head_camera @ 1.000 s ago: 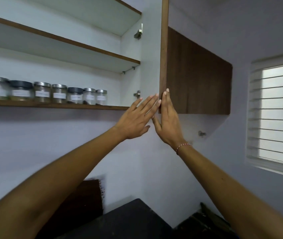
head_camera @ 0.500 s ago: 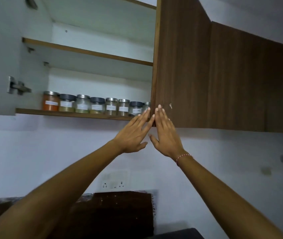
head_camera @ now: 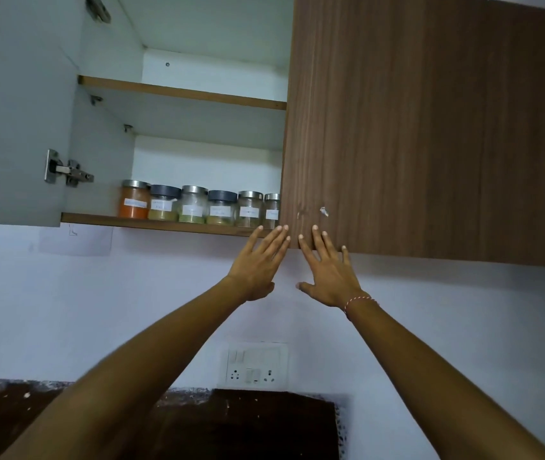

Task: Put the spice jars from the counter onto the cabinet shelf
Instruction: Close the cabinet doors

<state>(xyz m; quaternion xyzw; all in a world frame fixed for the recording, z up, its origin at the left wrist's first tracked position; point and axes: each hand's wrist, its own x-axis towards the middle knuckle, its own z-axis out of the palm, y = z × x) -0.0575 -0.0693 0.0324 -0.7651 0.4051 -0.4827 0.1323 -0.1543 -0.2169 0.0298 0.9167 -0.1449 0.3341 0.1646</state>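
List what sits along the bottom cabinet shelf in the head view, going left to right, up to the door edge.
Orange-filled jar → dark-lidded jar → silver-lidded jar → second dark-lidded jar → silver-lidded brownish jar → jar partly hidden by the wooden door. Both hands lie below, at the door's lower corner.

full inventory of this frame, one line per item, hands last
spice jars: six visible, orange to greenish contents, row on lower shelf
lower shelf: one, wood-edged
upper shelf: one, wood-edged
right door: one, brown woodgrain, hides the row's right end
left door: one, grey inside, open
hinge: one, metal, on left door
switch panel: one, white, wall below
left hand: flat, fingertips at right door's edge
right hand: flat on right door
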